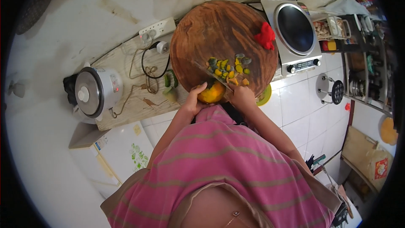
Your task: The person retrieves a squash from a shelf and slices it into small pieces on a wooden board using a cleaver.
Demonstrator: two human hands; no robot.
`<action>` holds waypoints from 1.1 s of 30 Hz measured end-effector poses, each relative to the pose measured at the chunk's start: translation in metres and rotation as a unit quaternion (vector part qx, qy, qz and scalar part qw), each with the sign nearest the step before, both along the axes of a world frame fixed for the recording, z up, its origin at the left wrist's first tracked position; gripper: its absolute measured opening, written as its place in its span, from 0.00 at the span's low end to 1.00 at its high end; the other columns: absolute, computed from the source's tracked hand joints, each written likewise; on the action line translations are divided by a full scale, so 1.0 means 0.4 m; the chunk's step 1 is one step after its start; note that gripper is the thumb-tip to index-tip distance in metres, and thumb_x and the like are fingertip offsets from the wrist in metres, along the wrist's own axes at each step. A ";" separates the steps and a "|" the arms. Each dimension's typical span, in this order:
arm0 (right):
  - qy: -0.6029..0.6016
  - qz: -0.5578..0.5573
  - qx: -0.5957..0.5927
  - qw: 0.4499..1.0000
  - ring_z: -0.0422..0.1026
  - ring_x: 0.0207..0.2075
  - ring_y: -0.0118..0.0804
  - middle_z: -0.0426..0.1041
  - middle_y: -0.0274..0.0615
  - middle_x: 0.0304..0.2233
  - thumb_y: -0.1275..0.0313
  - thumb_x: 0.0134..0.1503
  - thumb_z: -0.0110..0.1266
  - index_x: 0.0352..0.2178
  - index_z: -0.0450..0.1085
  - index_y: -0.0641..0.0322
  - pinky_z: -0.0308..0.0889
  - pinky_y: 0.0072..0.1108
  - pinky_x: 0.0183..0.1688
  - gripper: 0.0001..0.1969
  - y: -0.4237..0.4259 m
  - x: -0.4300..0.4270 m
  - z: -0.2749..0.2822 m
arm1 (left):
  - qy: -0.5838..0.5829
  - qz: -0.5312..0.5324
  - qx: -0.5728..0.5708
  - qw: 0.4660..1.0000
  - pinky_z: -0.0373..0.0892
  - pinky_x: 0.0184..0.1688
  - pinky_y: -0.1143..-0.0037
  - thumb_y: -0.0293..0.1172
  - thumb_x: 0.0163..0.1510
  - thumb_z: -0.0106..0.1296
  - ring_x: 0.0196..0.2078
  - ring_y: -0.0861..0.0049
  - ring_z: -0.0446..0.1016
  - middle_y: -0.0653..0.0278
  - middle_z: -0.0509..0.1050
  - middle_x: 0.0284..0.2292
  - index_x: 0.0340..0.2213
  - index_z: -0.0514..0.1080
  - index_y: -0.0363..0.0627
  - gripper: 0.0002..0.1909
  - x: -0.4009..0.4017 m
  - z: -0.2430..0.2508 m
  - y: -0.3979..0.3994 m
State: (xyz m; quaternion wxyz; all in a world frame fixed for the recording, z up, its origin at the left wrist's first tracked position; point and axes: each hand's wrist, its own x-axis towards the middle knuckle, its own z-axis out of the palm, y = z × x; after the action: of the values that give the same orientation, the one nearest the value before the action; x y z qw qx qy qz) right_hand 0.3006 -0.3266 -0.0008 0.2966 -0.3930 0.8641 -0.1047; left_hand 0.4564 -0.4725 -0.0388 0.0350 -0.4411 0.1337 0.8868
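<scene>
My left hand [193, 98] holds a partly peeled pumpkin [212, 91] at the near edge of a round wooden board [208, 28]. Its flesh is orange, with dark rind still on the far side. In my right hand [243, 97] is a knife, its blade [213, 74] slanting up to the left over the board, beside the pumpkin; the handle is hidden in my fist. Cut pieces of green and yellow rind [227, 68] lie scattered just beyond the blade. A crumpled red bag or cloth [266, 36] lies at the board's right edge.
An induction cooker [295, 31] stands right of the board. To the left are a power strip [158, 29], loose cords, green vegetable pieces [171, 79] and a rice cooker [91, 91]. A yellow-green basin [265, 96] shows below the board's near right edge. Shelves [364, 66] stand further right.
</scene>
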 end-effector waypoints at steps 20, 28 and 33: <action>0.093 0.103 -0.054 0.989 0.74 0.21 0.48 0.73 0.45 0.21 0.68 0.48 0.54 0.42 0.70 0.54 0.69 0.35 0.23 0.18 0.115 0.000 0.168 | 0.000 -0.056 -0.330 0.942 0.65 0.49 0.75 0.29 0.56 0.52 0.50 0.75 0.66 0.62 0.67 0.45 0.54 0.55 0.38 0.27 -0.057 0.055 0.073; 0.031 0.085 -0.007 0.996 0.75 0.23 0.50 0.74 0.50 0.22 0.73 0.50 0.46 0.39 0.71 0.58 0.71 0.37 0.26 0.14 0.073 -0.007 0.186 | 0.006 -0.062 -0.326 0.943 0.66 0.46 0.75 0.25 0.55 0.50 0.45 0.73 0.68 0.61 0.69 0.43 0.46 0.63 0.36 0.17 -0.098 0.073 0.072; 0.013 0.092 0.019 0.995 0.76 0.26 0.50 0.75 0.51 0.23 0.73 0.49 0.47 0.35 0.70 0.60 0.71 0.37 0.28 0.11 0.052 -0.021 0.181 | 0.012 -0.012 -0.362 0.932 0.66 0.47 0.75 0.22 0.52 0.54 0.47 0.72 0.68 0.58 0.69 0.45 0.48 0.61 0.35 0.23 -0.109 0.047 0.079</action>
State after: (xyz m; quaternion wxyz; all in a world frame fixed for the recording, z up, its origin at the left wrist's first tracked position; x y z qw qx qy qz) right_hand 0.2921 -0.3058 0.0716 0.3007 -0.4669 0.8298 -0.0552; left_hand 0.4128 -0.4409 -0.0200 -0.1183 -0.4113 0.4513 0.7831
